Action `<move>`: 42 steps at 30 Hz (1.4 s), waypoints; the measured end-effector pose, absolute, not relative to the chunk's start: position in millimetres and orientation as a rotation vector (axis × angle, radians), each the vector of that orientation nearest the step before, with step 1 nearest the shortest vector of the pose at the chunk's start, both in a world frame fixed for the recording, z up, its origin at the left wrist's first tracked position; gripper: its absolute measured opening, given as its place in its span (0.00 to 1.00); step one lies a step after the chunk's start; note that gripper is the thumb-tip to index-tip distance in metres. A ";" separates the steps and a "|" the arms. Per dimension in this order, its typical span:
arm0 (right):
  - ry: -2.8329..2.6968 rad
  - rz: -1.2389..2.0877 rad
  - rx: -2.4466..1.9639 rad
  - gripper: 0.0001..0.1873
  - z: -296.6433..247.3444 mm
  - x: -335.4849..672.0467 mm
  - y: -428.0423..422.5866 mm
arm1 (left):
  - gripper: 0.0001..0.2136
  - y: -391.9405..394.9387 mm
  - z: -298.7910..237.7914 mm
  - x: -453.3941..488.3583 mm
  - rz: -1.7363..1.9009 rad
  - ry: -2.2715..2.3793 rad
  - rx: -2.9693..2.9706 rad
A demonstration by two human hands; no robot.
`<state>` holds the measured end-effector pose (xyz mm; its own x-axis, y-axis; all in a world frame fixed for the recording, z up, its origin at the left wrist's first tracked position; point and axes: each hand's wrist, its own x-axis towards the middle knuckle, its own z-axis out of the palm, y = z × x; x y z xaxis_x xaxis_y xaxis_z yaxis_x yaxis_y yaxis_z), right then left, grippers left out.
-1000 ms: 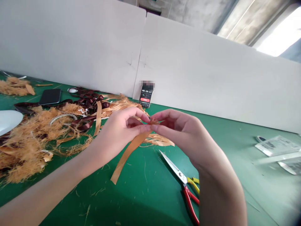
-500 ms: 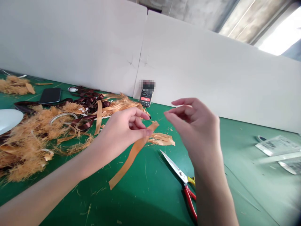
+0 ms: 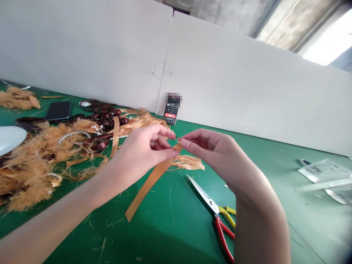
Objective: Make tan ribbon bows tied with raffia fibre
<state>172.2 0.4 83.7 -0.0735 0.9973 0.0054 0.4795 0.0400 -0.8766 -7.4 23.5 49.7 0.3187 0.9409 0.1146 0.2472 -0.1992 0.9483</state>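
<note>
An orange-tan ribbon strip (image 3: 150, 185) slants down from my fingers, its lower end hanging toward the near side. My left hand (image 3: 150, 145) pinches it close to the upper end. Thumb and forefinger of my right hand (image 3: 211, 146) are closed on the tip of the same strip, right beside the left fingertips. Beneath the hands, a short bundle of frayed tan ribbon pieces (image 3: 189, 162) lies on the table. Scissors (image 3: 210, 203) with red and yellow handles rest below my right hand, their blades pointing up and left; my forearm covers part of the handles.
Frayed tan fibres (image 3: 35, 165) are heaped at the left, with dark brown ribbon (image 3: 107, 119) behind. A phone (image 3: 170, 114) leans against the white partition (image 3: 247, 73). A dark flat device (image 3: 58, 110) lies far left; clear plastic packets (image 3: 326, 170) sit at right on the green table (image 3: 170, 238).
My right hand has come left and down and pinched the strip's upper tip. The strip hangs a little straighter. My left hand has hardly moved.
</note>
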 end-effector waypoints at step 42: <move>-2.023 1.134 -1.534 0.18 80.8 184.4 7.7 | 0.09 32.5 2.5 -0.8 1.455 1.049 2.482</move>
<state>184.4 7.7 80.8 -0.3464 0.9210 -0.1784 0.6325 0.0888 -0.7695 -0.8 32.5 2.5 0.3150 0.5919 0.7419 0.5166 -0.7627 0.3892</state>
